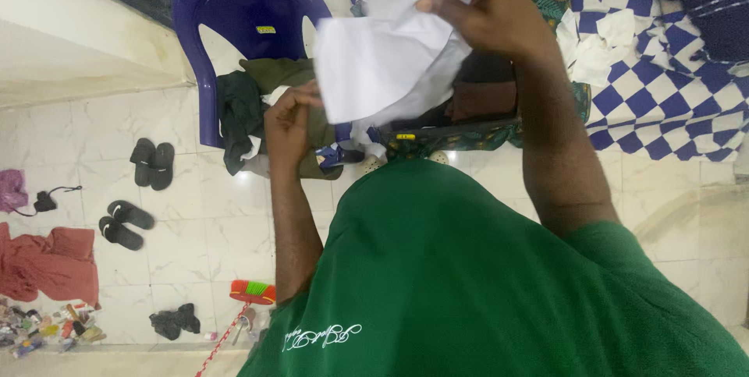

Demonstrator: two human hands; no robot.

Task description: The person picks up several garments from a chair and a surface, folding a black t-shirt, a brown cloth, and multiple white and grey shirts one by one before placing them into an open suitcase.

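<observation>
R hand [488, 7] is raised high near the top of view, arm bent at the elbow w/ forearm running up from the green shirt [468, 283], fingers clenched on the upper part of a white cloth [390, 57]. L hand [290, 116] sits lower and to the left, forearm coming straight up from the shirt, fingers curled at the cloth's lower left edge; can't tell for sure whether it's pinching the fabric or just touching it. The cloth hangs between both hands, held up in the air over the blue plastic chair [234, 10], partly folded w/ one flat panel facing the camera. The chair seat holds a heap of clothes [250, 104], mostly dark green and olive pieces w/ bits of white and blue, some spilling over the front edge. Just right of that, behind the cloth, dark and brown folded items [484, 96] lie on a green patterned fabric. Further right, a bed w/ a blue-and-white checked sheet [663, 88] carries a few white pieces. On the tiled floor [195, 205] to the left: two pairs of black sandals [136, 190], a red cloth [51, 264], a broom w/ red and green head [251, 293].
</observation>
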